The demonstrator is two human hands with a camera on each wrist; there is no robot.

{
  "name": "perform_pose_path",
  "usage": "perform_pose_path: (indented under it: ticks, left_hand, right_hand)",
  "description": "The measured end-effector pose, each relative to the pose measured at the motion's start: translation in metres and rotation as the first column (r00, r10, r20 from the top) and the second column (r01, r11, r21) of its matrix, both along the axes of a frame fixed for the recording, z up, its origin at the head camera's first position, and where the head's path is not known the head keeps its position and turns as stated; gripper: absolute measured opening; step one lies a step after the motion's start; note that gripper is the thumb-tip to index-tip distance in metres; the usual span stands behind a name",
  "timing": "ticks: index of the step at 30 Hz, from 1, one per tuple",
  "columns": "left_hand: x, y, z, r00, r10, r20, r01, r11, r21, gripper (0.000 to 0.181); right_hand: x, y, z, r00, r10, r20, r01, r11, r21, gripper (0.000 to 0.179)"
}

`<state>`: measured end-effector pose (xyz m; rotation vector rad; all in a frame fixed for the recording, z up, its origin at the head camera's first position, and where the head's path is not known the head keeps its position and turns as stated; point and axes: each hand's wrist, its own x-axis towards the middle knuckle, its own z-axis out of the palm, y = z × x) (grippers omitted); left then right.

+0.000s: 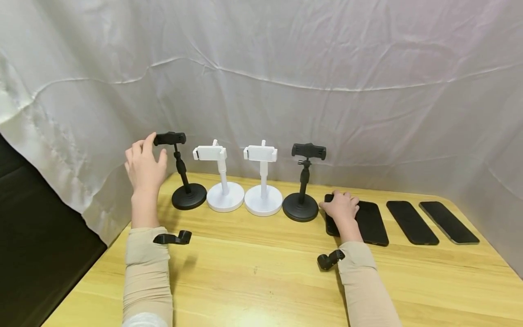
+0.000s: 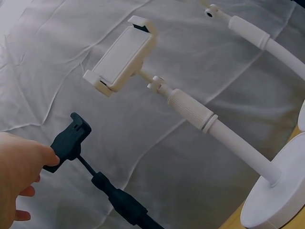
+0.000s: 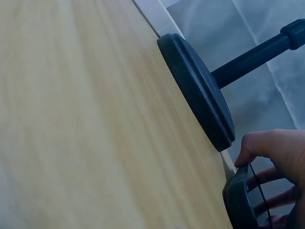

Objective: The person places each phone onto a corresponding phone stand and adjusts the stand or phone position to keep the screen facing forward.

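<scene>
My left hand [image 1: 146, 168] is up at the clamp of the leftmost black phone stand [image 1: 182, 175]. In the left wrist view, a digit overlaps the lower end of that black clamp [image 2: 70, 138], and the other fingers are bent below it. My right hand [image 1: 341, 209] grips a black phone [image 1: 332, 228] lying at the left end of the phone row. Its thumb sits on the near edge of the dark phone [image 3: 238, 202] in the right wrist view, with the fingers across the other side. Part of this phone is hidden under the hand.
Two white phone stands [image 1: 224, 196] [image 1: 263, 200] and another black phone stand [image 1: 300, 206] stand along the back. To the right lie further black phones [image 1: 372, 225] [image 1: 412, 222] [image 1: 449, 222] on the wooden table [image 1: 253, 268]. A grey curtain [image 1: 286, 91] hangs behind.
</scene>
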<state>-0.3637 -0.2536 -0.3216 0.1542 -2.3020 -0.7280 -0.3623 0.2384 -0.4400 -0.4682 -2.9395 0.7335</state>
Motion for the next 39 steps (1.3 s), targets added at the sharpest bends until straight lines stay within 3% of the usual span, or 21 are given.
perform_pose_path:
  ticks: [11, 24, 39]
  left_hand:
    - [-0.003, 0.000, 0.003, 0.999, 0.036, -0.035, -0.035, 0.999, 0.015, 0.046]
    - [-0.009, 0.002, 0.001, 0.989, 0.058, -0.139, -0.055, 0.998, 0.031, 0.037]
    - [-0.013, 0.001, -0.001, 0.975, 0.077, -0.208, -0.070, 0.997, 0.040, 0.032]
  right_hand:
    - [0.004, 0.001, 0.005, 0.995, -0.001, -0.095, 0.001, 1.000, -0.004, 0.071]
    - [0.006, 0.004, 0.019, 0.991, -0.031, -0.129, 0.028, 0.999, -0.031, 0.071]
    - [0.009, 0.006, 0.026, 0.981, -0.065, -0.182, 0.051, 0.996, -0.076, 0.070]
